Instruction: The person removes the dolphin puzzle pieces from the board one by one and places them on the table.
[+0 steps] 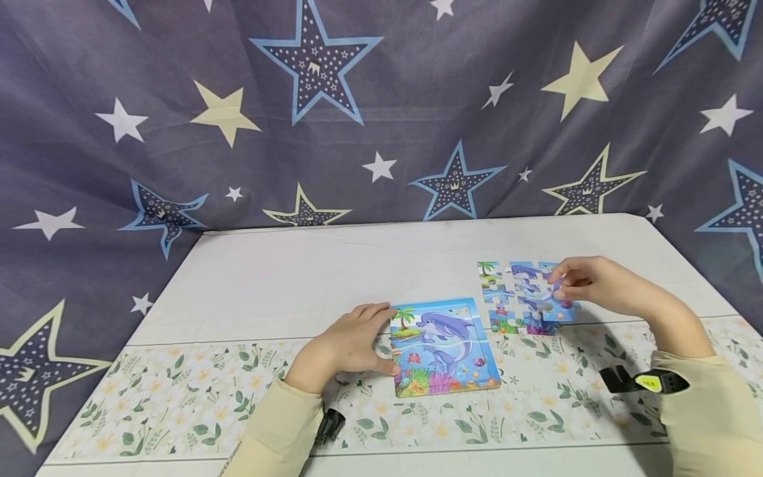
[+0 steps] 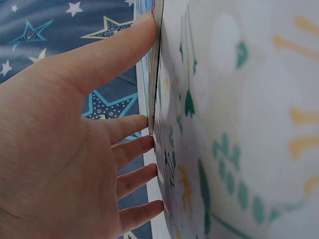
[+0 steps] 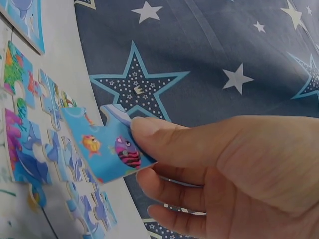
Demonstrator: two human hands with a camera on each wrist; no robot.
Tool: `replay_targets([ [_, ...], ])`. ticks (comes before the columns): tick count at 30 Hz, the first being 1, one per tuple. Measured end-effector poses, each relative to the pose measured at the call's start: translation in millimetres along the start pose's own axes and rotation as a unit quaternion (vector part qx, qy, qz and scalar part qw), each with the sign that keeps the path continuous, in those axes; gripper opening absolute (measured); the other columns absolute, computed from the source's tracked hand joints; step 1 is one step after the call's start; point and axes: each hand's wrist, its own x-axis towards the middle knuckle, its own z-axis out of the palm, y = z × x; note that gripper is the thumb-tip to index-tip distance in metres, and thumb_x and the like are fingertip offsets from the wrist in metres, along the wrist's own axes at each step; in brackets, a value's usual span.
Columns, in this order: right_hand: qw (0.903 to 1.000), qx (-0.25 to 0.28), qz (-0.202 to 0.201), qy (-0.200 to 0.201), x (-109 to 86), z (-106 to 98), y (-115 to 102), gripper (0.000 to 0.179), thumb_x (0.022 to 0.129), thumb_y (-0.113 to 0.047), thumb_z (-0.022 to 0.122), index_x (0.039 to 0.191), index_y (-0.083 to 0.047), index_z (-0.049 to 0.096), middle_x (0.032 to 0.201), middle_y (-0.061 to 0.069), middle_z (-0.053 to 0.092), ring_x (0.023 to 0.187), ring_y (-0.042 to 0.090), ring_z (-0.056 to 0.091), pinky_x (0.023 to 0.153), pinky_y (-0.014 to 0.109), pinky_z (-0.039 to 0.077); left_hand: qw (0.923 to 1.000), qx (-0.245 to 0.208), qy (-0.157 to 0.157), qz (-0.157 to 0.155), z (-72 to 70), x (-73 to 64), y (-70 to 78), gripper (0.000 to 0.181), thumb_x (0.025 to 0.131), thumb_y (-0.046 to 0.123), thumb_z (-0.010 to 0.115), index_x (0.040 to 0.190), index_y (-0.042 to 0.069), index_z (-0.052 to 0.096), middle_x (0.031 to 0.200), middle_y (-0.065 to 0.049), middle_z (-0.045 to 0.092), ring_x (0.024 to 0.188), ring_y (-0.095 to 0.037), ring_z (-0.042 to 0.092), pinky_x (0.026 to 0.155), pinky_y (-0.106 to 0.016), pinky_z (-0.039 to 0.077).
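A square dolphin picture board [image 1: 444,344] lies flat on the table. My left hand [image 1: 352,344] is spread at its left side, thumb touching the board's edge near the front and index fingertip at the back corner. In the left wrist view, the fingers [image 2: 134,181] are apart and fairly straight along the board's thin edge. Above the loose jigsaw pieces [image 1: 501,295], my right hand [image 1: 605,285] pinches one blue puzzle piece [image 3: 107,149] between thumb and fingers. That piece shows a striped purple fish and a small orange fish.
The loose pieces lie in loose rows to the right of the board, some slightly apart. A flowered runner [image 1: 197,397] crosses the white table [image 1: 310,278]. Behind the table hangs a dark cloth [image 1: 381,99] printed with stars.
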Motion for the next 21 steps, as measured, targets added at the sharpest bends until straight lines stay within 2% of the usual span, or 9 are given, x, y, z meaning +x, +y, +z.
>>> replay_targets([
  [7,0.9999,0.01,0.008,-0.004,-3.2,-3,9,0.014,0.095,0.0,0.063,0.108,0.006,0.063,0.078,0.002,0.066,0.068,0.012,0.062,0.068,0.025,0.053,1.0,-0.002,-0.001,-0.001,0.0,-0.1,0.3,0.101,0.078,0.053,0.08,0.156,0.011,0.031,0.161,-0.007,0.026,0.148,-0.029,0.022,0.118,-0.05,0.023],
  [14,0.9992,0.021,0.03,-0.019,-3.9,-4,16,0.016,0.094,0.002,0.064,0.108,0.009,0.062,0.078,0.004,0.066,0.067,0.013,0.061,0.066,0.029,0.054,1.0,-0.002,0.0,-0.002,-0.1,-0.2,0.5,0.101,0.078,0.053,0.08,0.156,0.011,0.031,0.161,-0.007,0.026,0.148,-0.029,0.022,0.118,-0.05,0.023],
  [21,0.998,0.011,0.053,-0.032,-4.1,-4,25,0.018,0.093,-0.001,0.066,0.108,0.009,0.062,0.081,0.003,0.067,0.07,0.011,0.061,0.064,0.03,0.053,1.0,-0.002,-0.001,-0.003,0.0,-0.4,0.3,0.101,0.078,0.052,0.08,0.156,0.011,0.031,0.161,-0.007,0.026,0.148,-0.029,0.022,0.118,-0.05,0.023],
])
